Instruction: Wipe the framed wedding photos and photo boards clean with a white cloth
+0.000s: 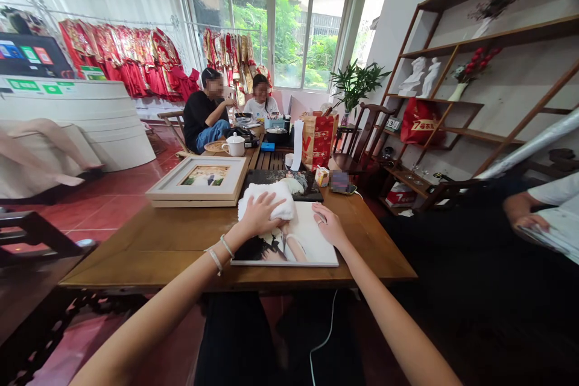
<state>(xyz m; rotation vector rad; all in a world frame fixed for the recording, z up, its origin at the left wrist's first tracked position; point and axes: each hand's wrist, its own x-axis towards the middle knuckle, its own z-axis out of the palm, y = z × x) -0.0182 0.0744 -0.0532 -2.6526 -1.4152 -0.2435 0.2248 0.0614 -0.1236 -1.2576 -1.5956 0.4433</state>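
Observation:
A photo panel [312,250] with a glossy picture of a person in white lies flat at the table's near edge. On its upper left part rests a bunched white towel [283,208]. My left hand [262,215] grips the towel from above, fingers spread over it and pressing it against the panel. Near the panel's right edge, my right hand [329,224] lies with its fingers stretched out and touching the surface. Behind the towel is a second dark picture panel [312,187], partly covered.
Framed pictures [194,199] are stacked on the wooden table [172,235] at left. Behind stand a white lidded mug [235,145], a red paper bag [319,139] and a small box [322,176]. A phone [342,183] lies at right. Two people sit beyond; another person's hand [531,220] shows at right.

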